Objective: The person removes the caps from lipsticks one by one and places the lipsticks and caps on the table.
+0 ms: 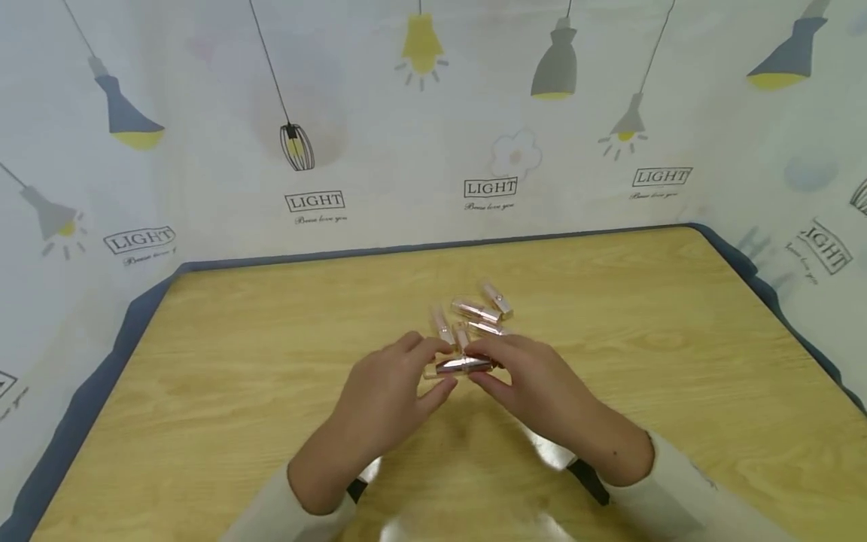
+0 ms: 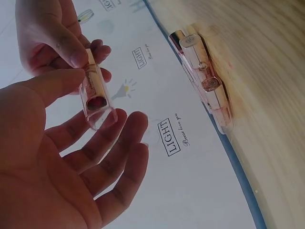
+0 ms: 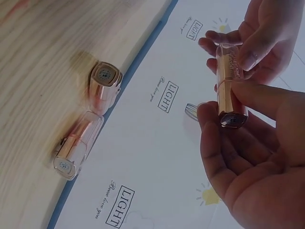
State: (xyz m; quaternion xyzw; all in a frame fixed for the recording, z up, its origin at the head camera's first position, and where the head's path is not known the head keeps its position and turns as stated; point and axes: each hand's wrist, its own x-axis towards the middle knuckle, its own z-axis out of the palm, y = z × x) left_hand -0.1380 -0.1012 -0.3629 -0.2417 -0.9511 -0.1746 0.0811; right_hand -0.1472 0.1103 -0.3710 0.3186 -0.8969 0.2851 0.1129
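Observation:
Both hands hold one rose-gold lipstick level above the wooden table. My left hand pinches its clear cap end between thumb and fingers, and red shows inside the cap. My right hand pinches the metallic base end between thumb and fingers. In the left wrist view the left hand fills the lower left and the right hand sits at the top left. In the right wrist view the right hand is at the lower right and the left hand above it.
Several more lipsticks lie in a loose cluster on the table just beyond the hands, seen close as lipsticks and lipsticks. A cloth backdrop printed with lamps and "LIGHT" rises around the table on three sides.

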